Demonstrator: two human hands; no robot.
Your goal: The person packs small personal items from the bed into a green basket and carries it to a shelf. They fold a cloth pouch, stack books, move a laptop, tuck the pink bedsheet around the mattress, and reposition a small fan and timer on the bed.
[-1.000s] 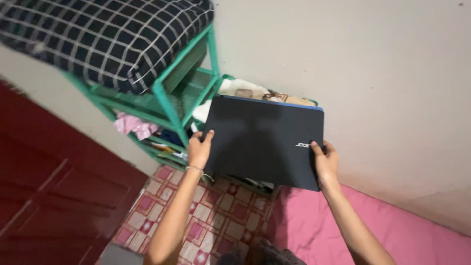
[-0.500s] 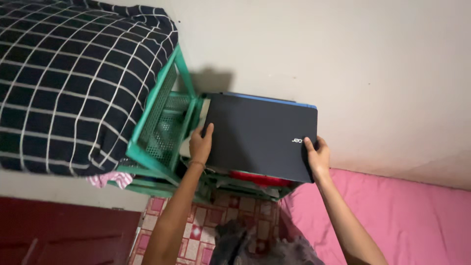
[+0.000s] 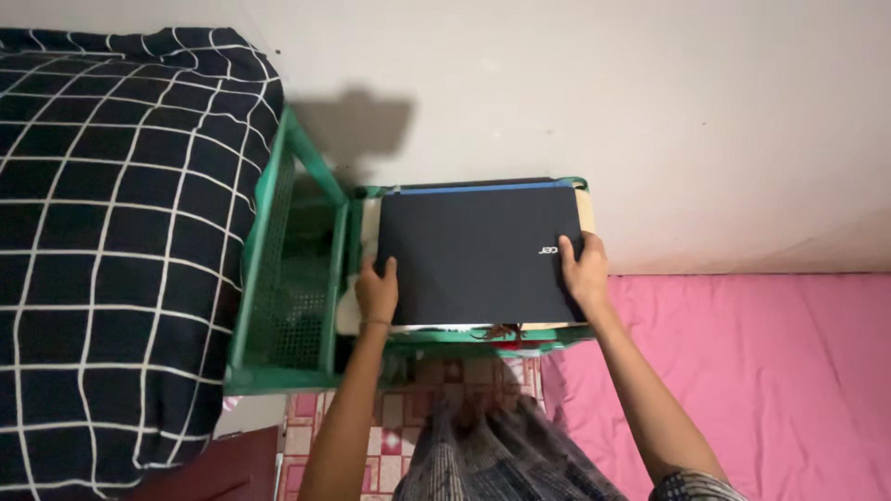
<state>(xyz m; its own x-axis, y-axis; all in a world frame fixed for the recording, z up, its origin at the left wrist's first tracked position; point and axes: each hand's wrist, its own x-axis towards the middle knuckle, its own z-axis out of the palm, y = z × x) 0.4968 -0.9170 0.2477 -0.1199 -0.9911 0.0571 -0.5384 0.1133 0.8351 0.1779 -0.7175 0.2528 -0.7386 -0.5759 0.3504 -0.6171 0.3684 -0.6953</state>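
Note:
A closed dark laptop (image 3: 473, 250) with a blue strip along its far edge lies flat over the top of a green metal rack (image 3: 329, 269). My left hand (image 3: 378, 289) grips its near left corner. At the laptop's right edge, my right hand (image 3: 585, 269) holds it beside a small white logo. Both arms reach up from the bottom of the view. Pale things under the laptop are mostly hidden.
A black bundle with a white grid pattern (image 3: 111, 241) fills the left side, resting over the rack's left part. A pink mattress (image 3: 761, 371) lies at the right against a white wall (image 3: 650, 111). Pink tiled floor (image 3: 399, 417) shows below the rack.
The laptop has gone from held up in front of the rack to lying flat on the rack's top. The view has swung so that I look straight down on it.

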